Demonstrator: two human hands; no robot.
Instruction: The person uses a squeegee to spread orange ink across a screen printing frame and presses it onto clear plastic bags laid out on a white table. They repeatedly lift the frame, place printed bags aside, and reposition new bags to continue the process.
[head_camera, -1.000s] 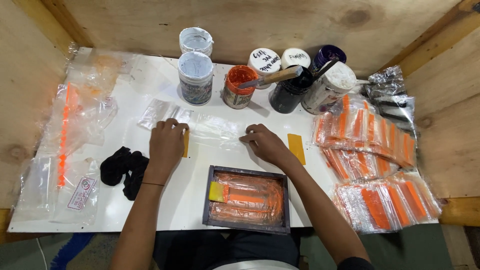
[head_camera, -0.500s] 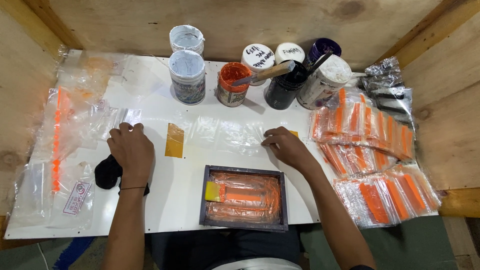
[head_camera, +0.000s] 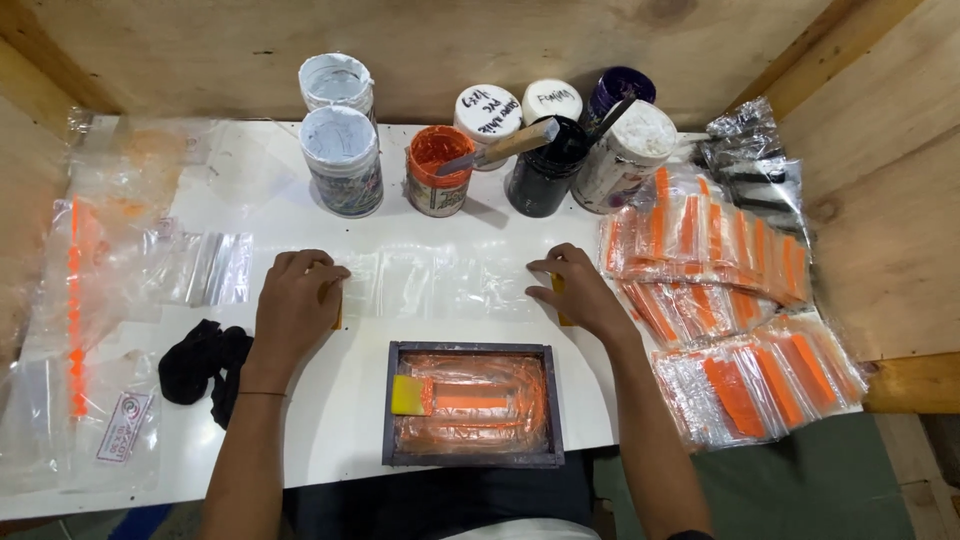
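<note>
**Ana:** Clear plastic sleeve strip (head_camera: 440, 282), a row of small transparent pouches, lies flat across the middle of the white table (head_camera: 330, 440). Both hands press on its ends.

**Ben:** How are the hands gripping?

**Ana:** Left hand (head_camera: 297, 303) rests palm down on the strip's left end, fingers curled over a small orange squeegee (head_camera: 338, 312) that peeks out at its edge. Right hand (head_camera: 580, 293) lies flat on the right end, fingers together, covering another orange piece (head_camera: 560, 300).

**Ben:** What changed?

**Ana:** Half a second ago the left hand was far left, over the black cloth (head_camera: 205, 362), and the squeegee lay bare. Now that hand has come back onto the strip, so the strip is pinned at both ends.

**Ben:** And around them?

**Ana:** Near the person sits a dark screen-printing frame (head_camera: 470, 405) smeared with orange ink, a yellow scraper (head_camera: 410, 395) inside. Far side: open paint tubs, an orange ink pot (head_camera: 437, 170) among them. Right: stacks of printed pouches (head_camera: 720, 300) with orange bands. Left: loose plastic bags (head_camera: 110, 250).
</note>
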